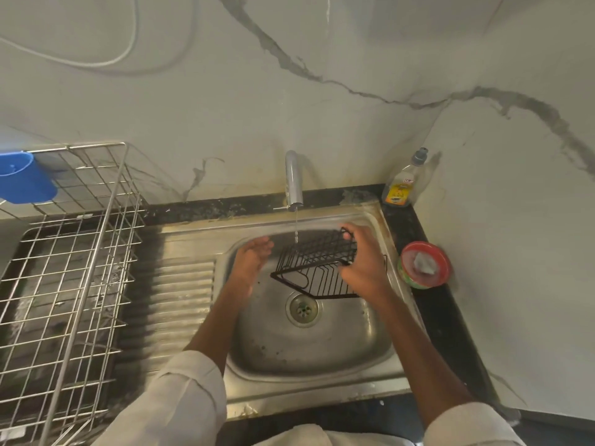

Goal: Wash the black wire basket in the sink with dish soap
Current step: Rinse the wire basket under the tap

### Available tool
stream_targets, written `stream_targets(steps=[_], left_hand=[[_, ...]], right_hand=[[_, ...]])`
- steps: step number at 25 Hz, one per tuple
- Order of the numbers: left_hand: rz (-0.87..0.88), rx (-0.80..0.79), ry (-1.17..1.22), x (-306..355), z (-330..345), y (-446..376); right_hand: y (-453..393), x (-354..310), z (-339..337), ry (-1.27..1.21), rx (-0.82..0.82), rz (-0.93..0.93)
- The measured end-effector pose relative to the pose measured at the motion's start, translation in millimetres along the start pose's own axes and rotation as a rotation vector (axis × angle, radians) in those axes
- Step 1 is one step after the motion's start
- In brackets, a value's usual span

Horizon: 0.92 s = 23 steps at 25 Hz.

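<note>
Fingers [349, 235] of the right hand [363, 262] curl over the far rim of the black wire basket [314, 268] and grip it, right of frame centre, while the left hand [252, 255] hangs just left of the basket with its fingers straight and close together, holding nothing. This basket is thin black wire with parallel ribs and an angled corner, held tilted above the drain [302, 309] inside the stainless steel sink [257, 371]; its right end is hidden behind the right hand. 1 thin stream of water falls from the curved chrome tap [293, 178] onto the basket's back edge. Ridged steel forms the drainboard [183, 294] left of the basin. At upper right, on the dark tabletop [434, 310], stands a clear dish soap bottle [402, 185] with a grey cap and a yellow label too blurred to read. Below it sits a round red-rimmed tub [425, 265], contents unclear. At left, a silver wire rack [74, 268] carries a blue cup [22, 178], cut off by the frame edge.
</note>
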<state>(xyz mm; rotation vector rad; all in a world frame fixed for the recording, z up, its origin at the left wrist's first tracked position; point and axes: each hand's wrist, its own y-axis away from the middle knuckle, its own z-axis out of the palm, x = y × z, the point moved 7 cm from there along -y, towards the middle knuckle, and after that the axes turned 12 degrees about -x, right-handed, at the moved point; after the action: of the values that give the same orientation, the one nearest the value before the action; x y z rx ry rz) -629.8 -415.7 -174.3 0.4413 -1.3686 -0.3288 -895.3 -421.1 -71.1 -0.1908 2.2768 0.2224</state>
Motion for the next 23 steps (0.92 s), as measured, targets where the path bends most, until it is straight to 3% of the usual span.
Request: stream_targets(steps=[3, 10, 13, 18, 21, 23], left_hand=[[-0.009, -0.020, 0.045, 16.4, 2.2, -5.0], [0.004, -0.063, 0.397, 70.7, 30.5, -35.4], [0.098, -0.102, 0.347, 81.9, 53.2, -30.0], [0.226, -0.033, 0.313, 92.7, 70.8, -33.6], [0.097, 0.135, 0.378, 81.2, 48.5, -43.2], [0.016, 0.069, 0.538, 73.8, 43.4, -53.9]], right_hand=[[-5.2, -15.5, 27.8, 0.095, -0.051, -0.031], [-11.5, -7.7, 38.2, 0.046, -0.082, -0.034], [-9.1, -1.1, 31.9, -0.007, -0.049, 0.012], [2.1, 15.0, 29.8, -0.056, -0.066, 0.120], [11.8, 23.6, 32.3, -0.058, -0.100, 0.179], [13.7, 24.9, 33.7, -0.054, -0.109, 0.204]])
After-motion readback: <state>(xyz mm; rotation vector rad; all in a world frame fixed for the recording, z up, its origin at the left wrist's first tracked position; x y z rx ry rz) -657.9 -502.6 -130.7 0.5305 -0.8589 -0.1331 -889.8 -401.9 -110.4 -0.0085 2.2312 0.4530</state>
